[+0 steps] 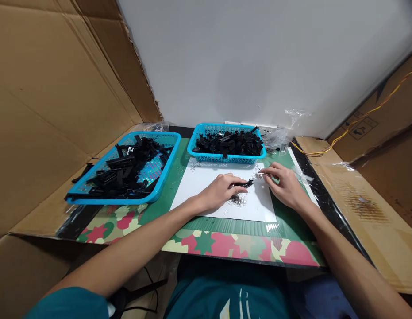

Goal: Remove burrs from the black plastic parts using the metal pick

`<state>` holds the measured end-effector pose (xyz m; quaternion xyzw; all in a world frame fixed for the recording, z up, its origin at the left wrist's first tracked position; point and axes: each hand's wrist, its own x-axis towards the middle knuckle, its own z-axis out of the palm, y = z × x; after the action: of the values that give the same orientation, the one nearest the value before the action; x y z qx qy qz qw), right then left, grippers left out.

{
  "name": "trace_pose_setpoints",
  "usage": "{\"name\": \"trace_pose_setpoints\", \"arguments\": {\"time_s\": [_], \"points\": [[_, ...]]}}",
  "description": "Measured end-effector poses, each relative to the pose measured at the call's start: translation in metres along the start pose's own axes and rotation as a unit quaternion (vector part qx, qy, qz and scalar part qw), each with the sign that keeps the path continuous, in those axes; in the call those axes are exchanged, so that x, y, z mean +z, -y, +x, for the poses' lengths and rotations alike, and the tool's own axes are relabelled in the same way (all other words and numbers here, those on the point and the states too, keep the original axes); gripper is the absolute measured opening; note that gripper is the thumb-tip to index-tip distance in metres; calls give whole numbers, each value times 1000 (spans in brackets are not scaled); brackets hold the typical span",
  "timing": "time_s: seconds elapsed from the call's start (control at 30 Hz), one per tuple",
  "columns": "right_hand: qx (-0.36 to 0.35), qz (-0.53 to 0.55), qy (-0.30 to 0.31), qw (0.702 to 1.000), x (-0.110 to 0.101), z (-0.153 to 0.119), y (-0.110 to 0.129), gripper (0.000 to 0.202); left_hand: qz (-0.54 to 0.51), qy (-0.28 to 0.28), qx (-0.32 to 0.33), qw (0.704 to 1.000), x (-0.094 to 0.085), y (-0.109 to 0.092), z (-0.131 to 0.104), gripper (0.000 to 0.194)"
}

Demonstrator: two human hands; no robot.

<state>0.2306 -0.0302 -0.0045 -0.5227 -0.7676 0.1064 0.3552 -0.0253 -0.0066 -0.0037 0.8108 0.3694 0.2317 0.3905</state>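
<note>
My left hand (222,191) is closed round a small black plastic part (248,183), whose end sticks out to the right past the fingertips. Below it, a pile of tiny metal pieces (238,200) lies on a white sheet (189,191). My right hand (283,182) is pinched just to the right, its fingertips round a thin metallic item (263,173) too small to make out. Those fingertips are over a second little heap of tiny metal pieces (257,176). The two hands are apart.
A blue basket (225,158) of black parts stands behind the sheet. Another, larger blue basket (166,177) with long black parts is at the left. Cardboard walls (59,71) flank the green table mat (172,166). Clear plastic film (277,138) and yellow wires (335,141) lie at the back right.
</note>
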Motion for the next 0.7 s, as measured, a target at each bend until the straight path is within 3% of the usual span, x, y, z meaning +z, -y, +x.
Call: {"name": "trace_pose_setpoints", "arguments": {"time_s": [0.07,0.17,0.3,0.43,0.7], "points": [[-34,1,-26,999,0,0,-2,27,6,-1,1,1000,0,0,-1,37],[-29,40,-78,996,3,-1,0,20,14,-2,7,1000,0,-1,-1,36],[83,154,-127,976,11,-3,9,15,-2,10,3,1000,-1,-4,0,36],[165,257,-114,945,22,-4,17,22,4,15,0,1000,-3,-7,0,38],[171,250,-103,947,31,-4,20,29,15,14,4,1000,-2,-8,0,36]]}}
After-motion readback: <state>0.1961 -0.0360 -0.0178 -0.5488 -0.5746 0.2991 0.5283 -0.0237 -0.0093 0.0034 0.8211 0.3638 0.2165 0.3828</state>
